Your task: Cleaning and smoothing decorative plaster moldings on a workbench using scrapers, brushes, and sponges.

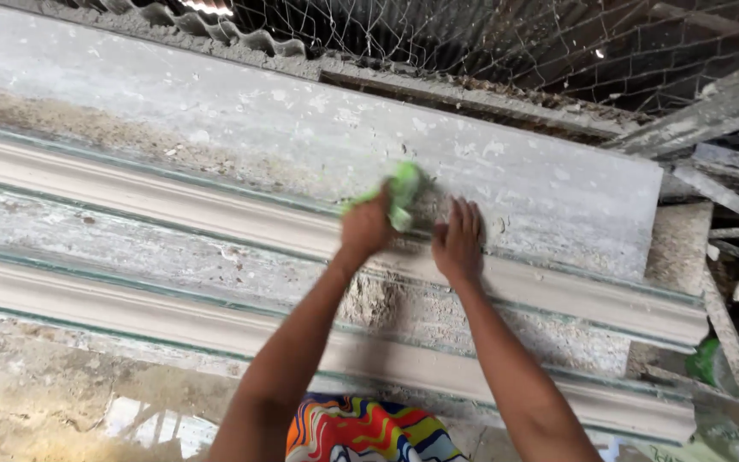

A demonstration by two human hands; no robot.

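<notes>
Setting: rough shed, wire mesh (472, 43) and corrugated sheet (215, 30) overhead; long moulded plaster cornice lengths (130, 201) lie stepped on a dusty flat slab (258, 128), running left to right and sloping down to the right.
Far left: bare cornice and crusted residue, well apart from either hand.
Left hand (366, 227): fingers clamped around a green cloth (402, 192), pressed on the slab just above the upper cornice.
Green cloth: bunched, its bulk sticking up and to the right of the left fingers; long axis roughly upright, tilted right.
Right hand (458, 244): fingers together, extended flat, palm down on the slab, holding nothing; just right of the cloth, apart from it.
Nearer hand: left, already on the cloth.
Far right: broken boards (729, 197), a green object (705, 359), too blurred to identify.
Lower edge: multicoloured patterned garment (361, 432).
</notes>
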